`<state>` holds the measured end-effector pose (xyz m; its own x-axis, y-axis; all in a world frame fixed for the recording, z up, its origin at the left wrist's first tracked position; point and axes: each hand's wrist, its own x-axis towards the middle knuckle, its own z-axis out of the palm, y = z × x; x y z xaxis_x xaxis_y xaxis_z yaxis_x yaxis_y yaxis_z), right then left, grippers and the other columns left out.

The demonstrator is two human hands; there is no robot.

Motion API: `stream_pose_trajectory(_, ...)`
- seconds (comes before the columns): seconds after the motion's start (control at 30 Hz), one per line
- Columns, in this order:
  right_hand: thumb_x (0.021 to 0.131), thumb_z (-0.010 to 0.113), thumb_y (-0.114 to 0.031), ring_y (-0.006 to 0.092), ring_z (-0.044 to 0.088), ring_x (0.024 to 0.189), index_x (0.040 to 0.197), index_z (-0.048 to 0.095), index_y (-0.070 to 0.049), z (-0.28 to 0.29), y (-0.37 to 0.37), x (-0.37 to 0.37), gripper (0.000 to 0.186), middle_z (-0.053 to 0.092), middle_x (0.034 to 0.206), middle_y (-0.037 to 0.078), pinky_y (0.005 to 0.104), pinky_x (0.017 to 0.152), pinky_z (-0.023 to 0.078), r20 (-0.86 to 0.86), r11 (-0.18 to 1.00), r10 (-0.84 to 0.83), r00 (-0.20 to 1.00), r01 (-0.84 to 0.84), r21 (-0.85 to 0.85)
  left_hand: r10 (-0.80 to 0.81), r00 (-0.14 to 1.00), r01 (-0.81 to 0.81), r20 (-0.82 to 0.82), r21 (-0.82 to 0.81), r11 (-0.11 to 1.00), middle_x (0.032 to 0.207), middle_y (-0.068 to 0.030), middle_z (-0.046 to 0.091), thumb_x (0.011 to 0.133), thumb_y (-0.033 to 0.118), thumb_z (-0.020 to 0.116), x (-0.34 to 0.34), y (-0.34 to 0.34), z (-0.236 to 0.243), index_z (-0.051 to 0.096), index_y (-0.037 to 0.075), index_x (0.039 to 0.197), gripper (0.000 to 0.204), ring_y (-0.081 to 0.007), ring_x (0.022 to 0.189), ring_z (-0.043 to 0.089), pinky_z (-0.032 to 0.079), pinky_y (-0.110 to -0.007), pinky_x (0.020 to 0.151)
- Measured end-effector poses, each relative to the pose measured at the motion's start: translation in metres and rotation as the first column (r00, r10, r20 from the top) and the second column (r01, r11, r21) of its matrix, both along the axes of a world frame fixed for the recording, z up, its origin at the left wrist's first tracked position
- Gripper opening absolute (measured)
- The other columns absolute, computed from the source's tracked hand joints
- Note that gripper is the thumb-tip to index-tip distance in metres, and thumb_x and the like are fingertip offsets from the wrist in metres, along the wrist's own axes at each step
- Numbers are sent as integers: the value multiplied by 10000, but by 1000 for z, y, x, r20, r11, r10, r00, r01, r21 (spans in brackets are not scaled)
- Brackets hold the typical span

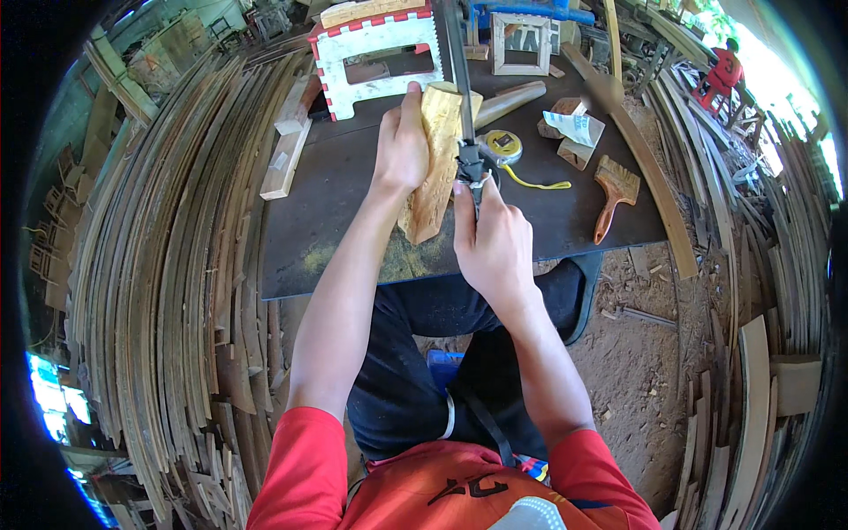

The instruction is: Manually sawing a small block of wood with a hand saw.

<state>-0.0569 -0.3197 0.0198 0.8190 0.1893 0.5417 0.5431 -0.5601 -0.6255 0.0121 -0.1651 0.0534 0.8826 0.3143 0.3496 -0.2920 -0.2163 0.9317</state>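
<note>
A pale, angular piece of wood [429,163] stands tilted over the near part of the dark tabletop [344,212]. My left hand [402,146] is closed around its left side. My right hand [496,234] grips the near end of a long, narrow dark tool [466,97]. Black wrapping covers the tool near my fingers, and its bar runs away from me along the wood's right side. Whether it is a file or a saw I cannot make out. Yellowish sawdust [402,262] lies below the wood.
A yellow tape measure [502,146], a wide brush [616,190] and wood blocks [574,132] lie to the right. A white step stool [375,62] and a wooden frame [521,46] stand behind. Long boards [168,265] flank the table. A person in red [724,72] sits far right.
</note>
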Motion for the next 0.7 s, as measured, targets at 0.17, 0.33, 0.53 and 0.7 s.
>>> stream_pose_trajectory(0.17,1063,517,-321,459,665,602,909,557,-4,36,3,16,355,638,623,261,561,575,536,62,988,134,989,-129,-81,65,998,-66,-23,-13,998,980,-309,692,1114,503,203,12,30,-6,649,-89,1056,743,-467,942,608,415,-490,974)
stream_pose_trajectory(0.33,1066,519,-349,447,669,584,907,551,-15,18,11,16,371,633,596,239,548,542,534,31,990,11,999,-6,-144,170,985,-169,1,93,981,887,-334,658,1116,490,183,15,20,-1,634,-98,1026,746,-459,874,593,399,-513,978)
stream_pose_trajectory(0.53,1040,563,-304,408,661,526,1030,609,33,-32,10,-23,340,637,580,216,497,505,537,-57,949,94,994,-107,-297,79,996,-93,-49,-542,835,833,-131,694,1122,502,228,32,70,-31,666,9,1161,661,-239,716,659,542,-400,775)
stream_pose_trajectory(0.7,1028,579,-276,415,650,514,1080,618,64,-33,12,-33,347,624,567,223,500,506,528,-104,959,172,980,-191,-209,53,998,-27,31,-559,829,777,-140,643,1070,648,224,42,91,-48,606,68,1086,695,-300,591,654,585,-446,577)
